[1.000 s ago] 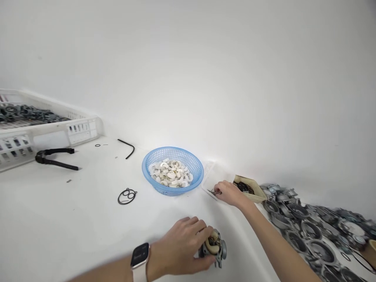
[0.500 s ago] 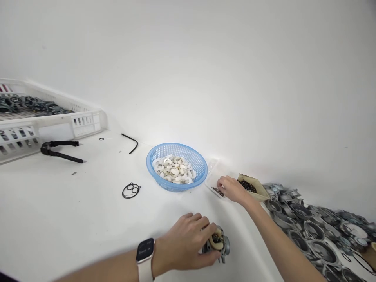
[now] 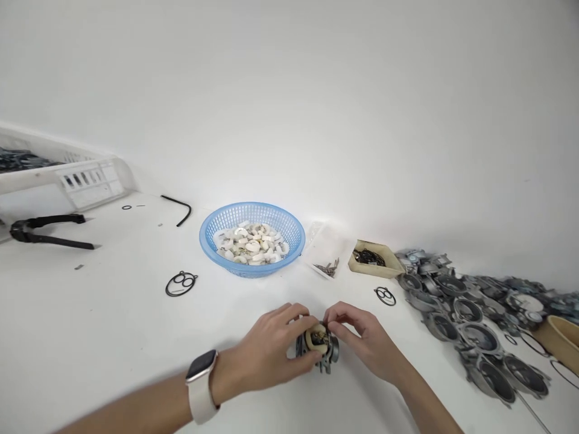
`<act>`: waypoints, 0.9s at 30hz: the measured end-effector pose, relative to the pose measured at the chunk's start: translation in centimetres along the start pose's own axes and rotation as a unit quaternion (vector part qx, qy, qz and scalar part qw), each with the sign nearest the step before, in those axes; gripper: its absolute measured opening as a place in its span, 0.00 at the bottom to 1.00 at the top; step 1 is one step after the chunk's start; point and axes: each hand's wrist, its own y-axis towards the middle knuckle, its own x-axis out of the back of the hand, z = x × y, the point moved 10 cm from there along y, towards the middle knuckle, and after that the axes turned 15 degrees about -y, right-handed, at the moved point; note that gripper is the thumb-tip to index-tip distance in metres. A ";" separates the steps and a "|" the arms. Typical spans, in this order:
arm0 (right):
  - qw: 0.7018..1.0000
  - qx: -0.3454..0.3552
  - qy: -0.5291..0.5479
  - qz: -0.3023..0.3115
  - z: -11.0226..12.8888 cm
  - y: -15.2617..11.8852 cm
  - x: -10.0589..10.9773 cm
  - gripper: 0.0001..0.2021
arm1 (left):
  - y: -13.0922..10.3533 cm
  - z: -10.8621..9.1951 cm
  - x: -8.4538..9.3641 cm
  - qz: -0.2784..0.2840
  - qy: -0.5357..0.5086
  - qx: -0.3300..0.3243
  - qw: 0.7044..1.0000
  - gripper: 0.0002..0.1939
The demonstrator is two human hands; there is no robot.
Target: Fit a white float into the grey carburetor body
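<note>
R hand (image 3: pixel 362 337) is now working at the carb body (image 3: pixel 318 348), fingertips pinched in at its top edge at approx 1 o'clock of the part. 1 s and 0.5 s ago that hand was out at the clear bag of small pins (image 3: pixel 326 265), picking in it, so it's coming back with something tiny; can't tell if a pin is actually between the fingers, too small to see. L hand (image 3: pixel 271 352) is gripping the carb body same as before, fingers curled over the far side, thumb under at 6 o'clock, watch (image 3: pixel 201 386) on the wrist. Part is sitting on the white table (image 3: pixel 90 337) at approx 6 o'clock of the blue basket (image 3: pixel 252 238) of white floats, cream float showing on top of it. Judging from that: pick step looks done, work is shifting to fitting at the float, prob. a hinge pin, not confirmed. Head cam is also panning, whole scene is sliding left: crate (image 3: pixel 67 175) is now half out of frame at 9 o'clock. More of the metal bowl pile (image 3: pixel 474 319) is showing at 3 o'clock. Gasket (image 3: pixel 385 295) is now exposed beside the tan box (image 3: pixel 375 259); other gasket (image 3: pixel 181 283), hex key (image 3: pixel 178 208) and black tool (image 3: pixel 45 232) aren't being touched.
</note>
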 end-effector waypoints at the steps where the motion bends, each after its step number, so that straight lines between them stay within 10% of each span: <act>1: 1.000 -0.008 0.018 -0.001 -0.4 -0.1 -0.2 0.12 | 0.1 0.0 0.0 0.001 -0.002 -0.002 1.000 0.16; 27: 0.990 -0.050 0.129 -0.041 -2.1 -0.2 0.1 0.11 | 0.0 -0.2 -0.2 0.022 0.021 -0.023 0.999 0.18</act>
